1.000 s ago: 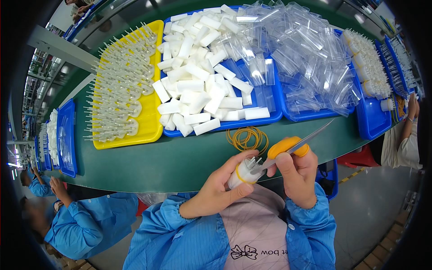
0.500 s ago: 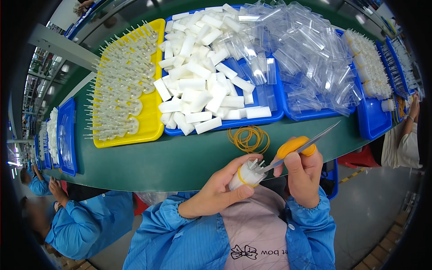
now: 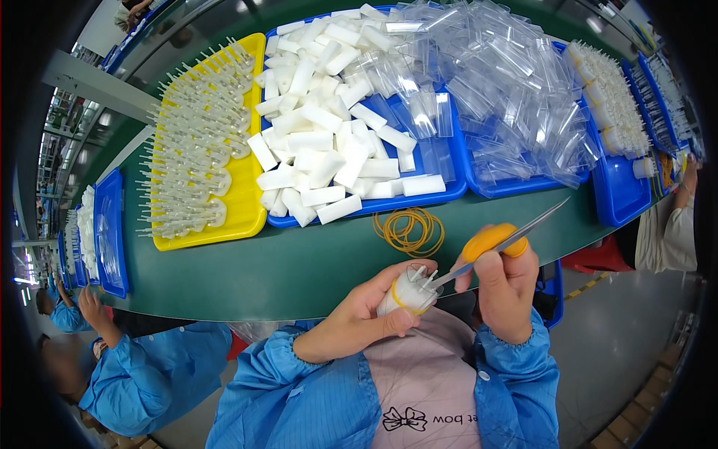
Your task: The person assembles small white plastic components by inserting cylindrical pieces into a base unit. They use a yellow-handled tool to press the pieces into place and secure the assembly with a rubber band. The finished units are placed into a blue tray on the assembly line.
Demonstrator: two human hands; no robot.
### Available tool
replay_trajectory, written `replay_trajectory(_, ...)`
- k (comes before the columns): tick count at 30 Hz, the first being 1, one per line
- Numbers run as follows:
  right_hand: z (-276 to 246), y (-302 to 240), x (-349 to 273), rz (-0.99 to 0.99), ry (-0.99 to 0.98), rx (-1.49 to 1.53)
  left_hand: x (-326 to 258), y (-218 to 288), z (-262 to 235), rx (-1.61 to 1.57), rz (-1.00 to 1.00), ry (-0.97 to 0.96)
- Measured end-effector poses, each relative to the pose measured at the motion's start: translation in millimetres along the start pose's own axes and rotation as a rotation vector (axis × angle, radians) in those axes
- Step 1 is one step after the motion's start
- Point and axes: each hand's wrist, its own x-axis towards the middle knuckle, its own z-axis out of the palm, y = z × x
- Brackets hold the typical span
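My left hand (image 3: 366, 310) is closed round a short white cylinder (image 3: 407, 293) with a clear plastic sheet around it. A yellow rubber band circles its middle, and thin white prongs stick out of the end facing right. In my right hand (image 3: 505, 288) is a slim metal tool with an orange-yellow grip (image 3: 490, 241); I cannot make out its exact kind. Its sharp end points up and right, while the other end meets the cylinder's open end beside the prongs. A loose pile of yellow rubber bands (image 3: 410, 232) lies on the table just beyond my hands.
Along the table (image 3: 299, 269) stand a yellow tray (image 3: 243, 202) of pronged white pieces, a blue tray (image 3: 449, 196) of white foam blocks, and another heaped with clear plastic sheets (image 3: 516, 97). Finished-looking bundles (image 3: 624, 138) sit at right. A co-worker in blue (image 3: 157, 374) sits at left.
My hands and the tool have barely moved; its inner end stays at the cylinder. The trays have shifted slightly left in view. The co-worker's hand at left has risen.
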Motion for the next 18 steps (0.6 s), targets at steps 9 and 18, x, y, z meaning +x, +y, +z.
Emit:
replay_trajectory(9,2,-7,5,0.096,-0.082,-0.018,0,-3,0,0.017,0.013,0.031)
replay_trajectory(18,3,-8,0,-0.134,-0.081,-0.213,-1,-2,0,-0.067,0.009,-0.022)
